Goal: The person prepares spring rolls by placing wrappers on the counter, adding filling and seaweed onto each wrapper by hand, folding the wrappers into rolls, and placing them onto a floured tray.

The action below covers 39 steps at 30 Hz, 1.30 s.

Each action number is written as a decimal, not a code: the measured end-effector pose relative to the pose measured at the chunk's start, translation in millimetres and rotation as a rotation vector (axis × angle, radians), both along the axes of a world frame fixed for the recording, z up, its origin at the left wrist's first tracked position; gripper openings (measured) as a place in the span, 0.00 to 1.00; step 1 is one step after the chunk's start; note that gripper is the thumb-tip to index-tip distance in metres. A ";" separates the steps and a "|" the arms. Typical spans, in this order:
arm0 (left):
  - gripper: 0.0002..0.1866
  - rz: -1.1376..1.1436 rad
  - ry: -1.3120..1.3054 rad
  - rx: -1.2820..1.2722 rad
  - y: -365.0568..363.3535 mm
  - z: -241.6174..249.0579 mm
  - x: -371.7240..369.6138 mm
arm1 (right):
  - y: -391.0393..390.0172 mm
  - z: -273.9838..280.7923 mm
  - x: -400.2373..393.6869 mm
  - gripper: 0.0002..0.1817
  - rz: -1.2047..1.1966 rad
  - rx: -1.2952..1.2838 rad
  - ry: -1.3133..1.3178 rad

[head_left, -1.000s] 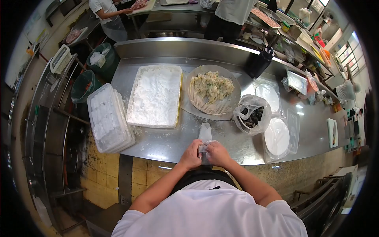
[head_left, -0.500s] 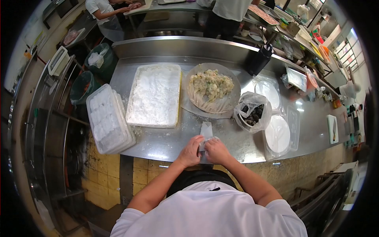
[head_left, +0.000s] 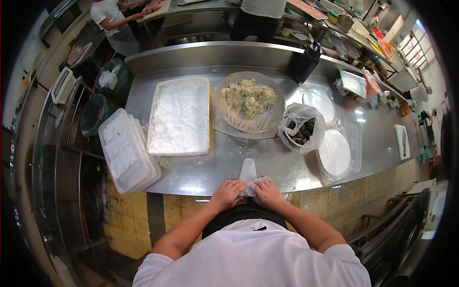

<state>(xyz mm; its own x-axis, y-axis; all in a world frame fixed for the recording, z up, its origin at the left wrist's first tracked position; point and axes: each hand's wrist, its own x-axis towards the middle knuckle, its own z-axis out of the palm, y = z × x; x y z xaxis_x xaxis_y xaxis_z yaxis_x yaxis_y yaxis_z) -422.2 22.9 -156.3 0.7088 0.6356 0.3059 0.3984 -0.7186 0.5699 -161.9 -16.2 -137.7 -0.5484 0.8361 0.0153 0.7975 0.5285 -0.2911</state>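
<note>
My left hand [head_left: 229,194] is closed at the counter's front edge, on the lower part of a pale, flat, tapered scraper-like piece [head_left: 248,169]. Its wider end points away from me. Close beside it, my right hand [head_left: 269,193] grips a crumpled whitish cloth or film [head_left: 259,182] against the same piece. My fingers hide the lower end. Beyond them are a tray of white powder [head_left: 179,119], a round plate heaped with a pale chopped mixture [head_left: 251,98], and a clear plastic bag [head_left: 316,138] holding dark lumps.
Stacked white-filled containers [head_left: 128,153] stand at the counter's left end. White discs in plastic [head_left: 334,153] and a black bottle [head_left: 306,62] are on the right. A knife lies on a white board [head_left: 401,142]. Green bins [head_left: 114,79] stand left; two people work beyond.
My hands have drawn slightly nearer my body with the pale piece, and its tapered shape shows more plainly. The view has shifted a little, moving the counter items leftward.
</note>
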 end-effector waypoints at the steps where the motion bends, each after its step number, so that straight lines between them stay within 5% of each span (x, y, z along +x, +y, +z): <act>1: 0.37 0.018 -0.021 0.018 -2.9 -2.3 1.0 | -2.2 -7.6 0.5 0.28 0.012 0.019 0.003; 13: 0.07 0.280 -0.098 -0.102 10.0 1.3 28.0 | 9.9 -1.7 -16.5 0.13 -0.259 0.004 0.145; 17: 0.08 0.345 0.021 -0.168 25.2 1.0 40.2 | 19.4 6.8 -21.7 0.14 -0.332 0.118 0.187; 21: 0.07 0.347 0.236 -0.311 38.9 20.5 45.0 | 17.0 16.1 -18.4 0.13 -0.115 0.153 0.039; 27: 0.15 0.152 -0.040 -0.088 42.4 35.5 26.4 | 29.7 9.7 -12.9 0.11 -0.033 0.167 -0.051; 39: 0.14 0.201 0.022 -0.065 60.1 7.9 30.5 | 45.5 -1.5 -5.8 0.11 -0.143 0.129 0.133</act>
